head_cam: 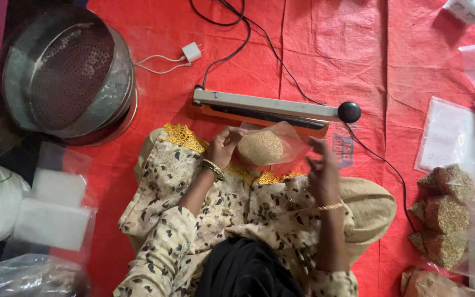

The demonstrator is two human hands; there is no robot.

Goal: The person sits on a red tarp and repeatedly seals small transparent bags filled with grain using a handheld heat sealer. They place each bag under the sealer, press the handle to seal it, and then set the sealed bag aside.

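Head view: left hand (224, 147) pinches clear seed pouch (262, 147) before the heat sealer (265, 110); right hand (321, 170) blurred, seemingly loose beside it; likely pre-seal; mouth needs flattening.

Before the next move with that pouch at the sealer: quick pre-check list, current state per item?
1. Left hand grips the clear pouch at its edge: ok.
2. Right hand on the pouch: cannot tell, blurred, appears just off it.
3. Pouch filled with pale grain, nothing spilled on the lap: ok.
4. Pouch mouth flat and closed: cannot tell.
5. Heat sealer right behind the pouch, arm down: ok.
6. Sealer cord runs away from the hands: ok.
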